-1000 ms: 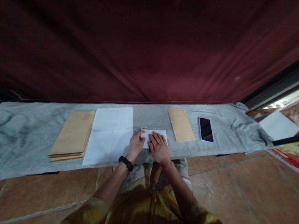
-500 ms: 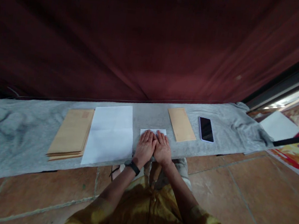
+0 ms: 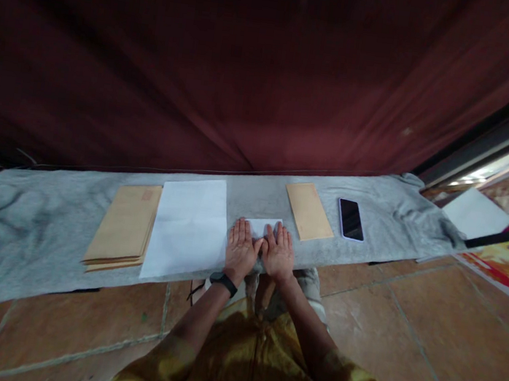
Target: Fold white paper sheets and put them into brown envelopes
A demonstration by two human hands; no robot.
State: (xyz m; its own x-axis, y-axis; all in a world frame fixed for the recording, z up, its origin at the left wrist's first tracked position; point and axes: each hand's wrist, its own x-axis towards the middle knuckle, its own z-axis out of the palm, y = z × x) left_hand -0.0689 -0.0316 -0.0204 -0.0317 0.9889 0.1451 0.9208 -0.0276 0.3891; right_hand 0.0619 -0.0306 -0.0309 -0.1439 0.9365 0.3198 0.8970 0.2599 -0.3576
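Here, the left hand [image 3: 240, 249] and right hand [image 3: 279, 252] are lying flat, palms down and fingers spread, side by side on a small folded white paper [image 3: 263, 227], pressing rather than gripping it. The paper's far edge is showing just past the fingertips, on the grey cloth [image 3: 46, 220]. A large white sheet [image 3: 189, 226] is lying just left of the left hand, a brown envelope [image 3: 309, 211] beyond the right, bare cloth between.

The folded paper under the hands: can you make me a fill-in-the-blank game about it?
1. Both hands, left hand and right hand, press flat on the folded ____ paper.
2. The black band is on the ____ wrist.
3. The phone lies right of a single ____ envelope.

Missing words: white; left; brown
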